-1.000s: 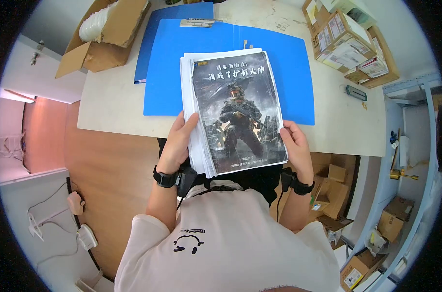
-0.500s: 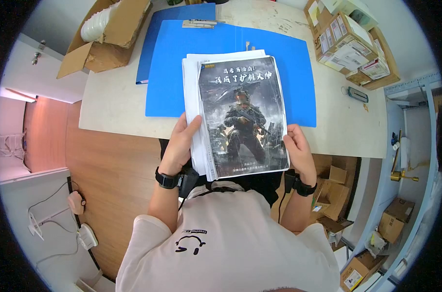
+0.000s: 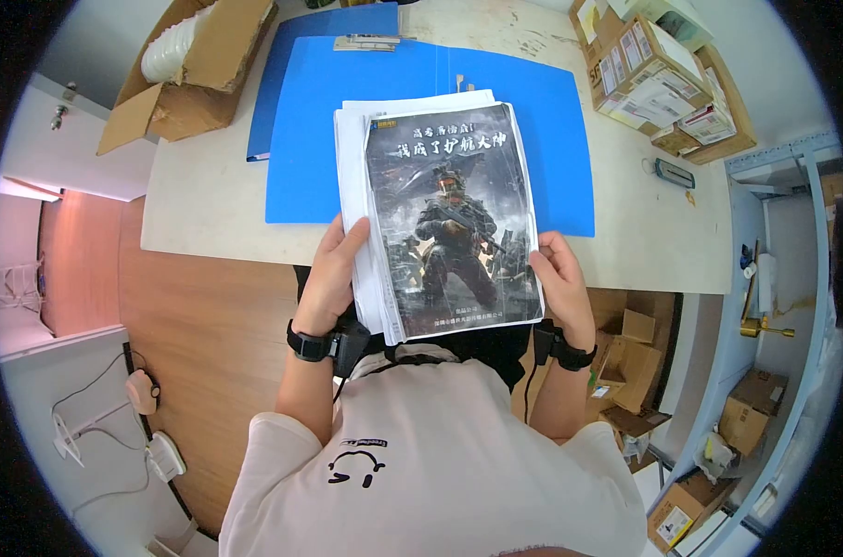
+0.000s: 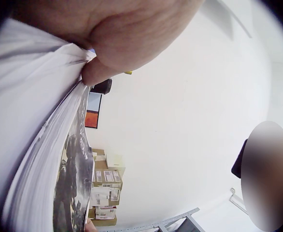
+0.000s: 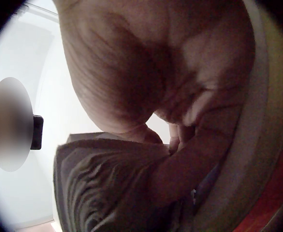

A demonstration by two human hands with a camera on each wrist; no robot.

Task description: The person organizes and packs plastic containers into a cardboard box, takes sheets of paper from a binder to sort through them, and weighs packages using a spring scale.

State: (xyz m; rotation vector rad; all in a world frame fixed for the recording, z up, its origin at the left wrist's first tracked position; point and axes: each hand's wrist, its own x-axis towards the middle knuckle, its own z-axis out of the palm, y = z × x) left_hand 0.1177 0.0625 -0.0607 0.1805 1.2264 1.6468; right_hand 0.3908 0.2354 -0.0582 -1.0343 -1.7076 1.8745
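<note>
A thick stack of paper [image 3: 454, 223] is held up by both hands at the near edge of the table, its top sheet a dark printed cover with a kneeling armed figure. My left hand [image 3: 333, 274] grips the left side, thumb on top and fingers hidden beneath. Loose white page edges [image 4: 44, 159] fan out below that thumb in the left wrist view. At the lower right edge my right hand [image 3: 563, 278] pinches the stack between thumb and fingers. Behind the paper lies an open blue folder [image 3: 301, 139] with a metal clip [image 3: 366, 43] at its top.
Another blue folder [image 3: 263, 121] lies partly under the open one. An open cardboard box [image 3: 199, 102] with white rolled material stands at the back left. Taped parcels [image 3: 653, 79] are piled at the back right, near a small dark teal object [image 3: 674, 173] on the table [image 3: 644, 251].
The stack shifted slightly right and down, then back left. In the head view the whole scene moved a little the same way. Both hands keep their hold.
</note>
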